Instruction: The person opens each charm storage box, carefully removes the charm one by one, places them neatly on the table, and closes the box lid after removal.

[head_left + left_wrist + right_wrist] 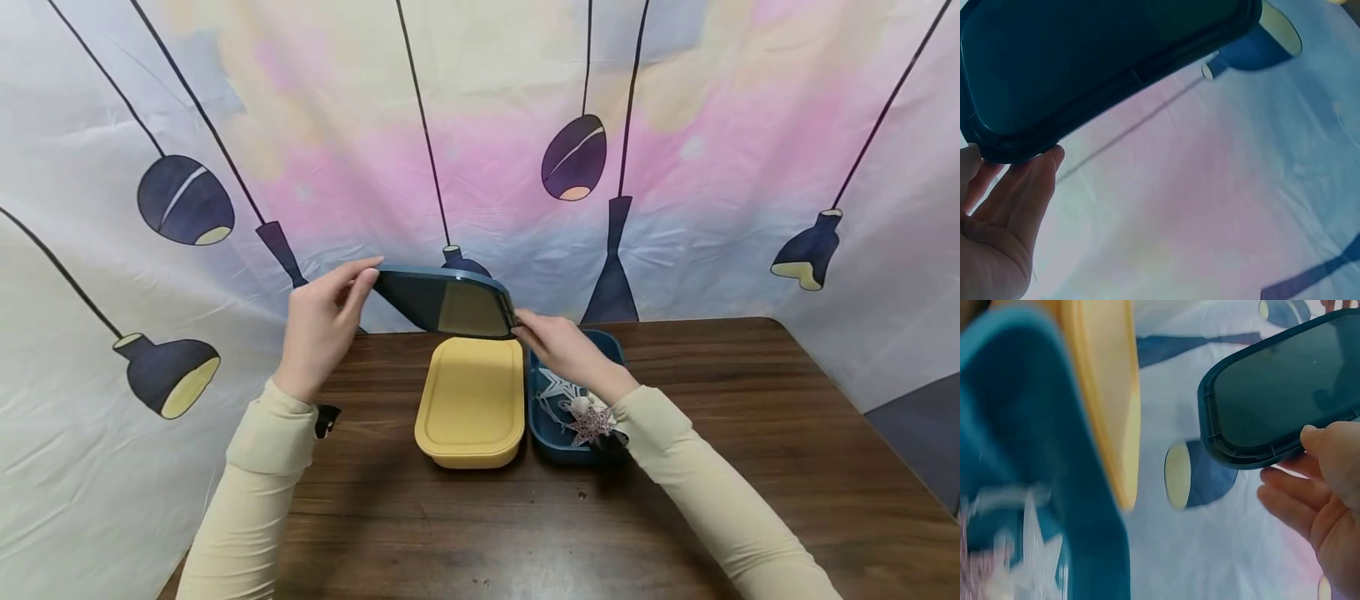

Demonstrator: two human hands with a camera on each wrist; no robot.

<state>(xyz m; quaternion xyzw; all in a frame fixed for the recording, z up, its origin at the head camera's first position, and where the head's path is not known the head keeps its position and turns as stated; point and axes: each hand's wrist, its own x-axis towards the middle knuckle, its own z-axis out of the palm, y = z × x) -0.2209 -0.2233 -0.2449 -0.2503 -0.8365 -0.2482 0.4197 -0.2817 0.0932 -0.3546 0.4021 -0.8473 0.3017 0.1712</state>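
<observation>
A dark blue box lid [442, 302] is held up, tilted, above the yellow box. At its left end my left hand [324, 321] pinches the rim between thumb and fingers. My right hand [566, 350] grips the opposite end, its thumb [1317, 439] on the rim in the right wrist view. The yellow box [472, 400] stands on the table with a yellow lid on. Right beside it is an uncovered blue box [555, 454], holding a white star ornament [557, 385] and a pink glittery star [591, 421]. My right forearm hides part of the blue box.
The brown wooden table [420, 533] reaches back to a hanging cloth [495, 167] printed with dark lamps. The table's right edge slopes away beyond the right arm. A dark grey shape [918, 433] stands past that edge.
</observation>
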